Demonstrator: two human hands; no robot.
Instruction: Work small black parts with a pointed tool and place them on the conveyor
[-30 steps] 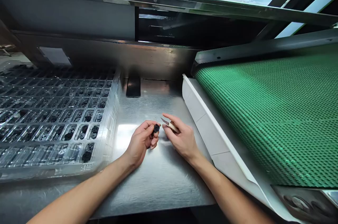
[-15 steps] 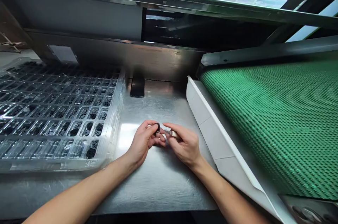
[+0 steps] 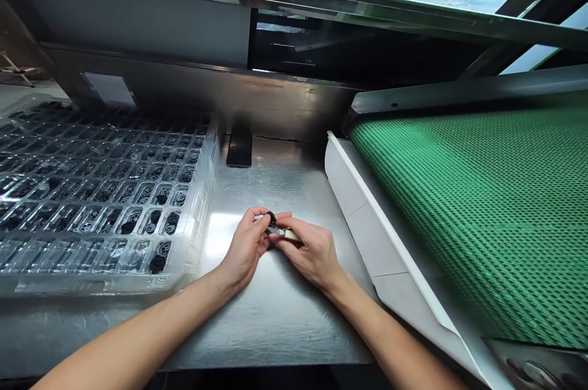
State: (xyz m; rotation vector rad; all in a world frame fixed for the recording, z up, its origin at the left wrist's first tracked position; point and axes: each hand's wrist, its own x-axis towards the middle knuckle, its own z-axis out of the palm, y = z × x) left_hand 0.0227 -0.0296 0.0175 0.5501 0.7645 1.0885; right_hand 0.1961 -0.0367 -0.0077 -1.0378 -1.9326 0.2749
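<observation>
My left hand (image 3: 245, 246) pinches a small round black part (image 3: 272, 217) between thumb and fingers, just above the steel worktop (image 3: 275, 310). My right hand (image 3: 310, 252) is closed on a small blade tool with a pale handle (image 3: 285, 233); its metal tip touches the black part. The two hands meet at the middle of the worktop, fingers against each other.
A clear plastic tray (image 3: 197, 212) with several pockets holding black parts lies at the left. A green mesh conveyor belt (image 3: 482, 206) runs at the right behind a white slanted guard (image 3: 367, 225). A dark phone-like slab (image 3: 239, 148) lies at the back, under a machine housing.
My right hand has closed in on the left one, bringing the tool's tip from apart onto the black part. The view has shifted slightly.
</observation>
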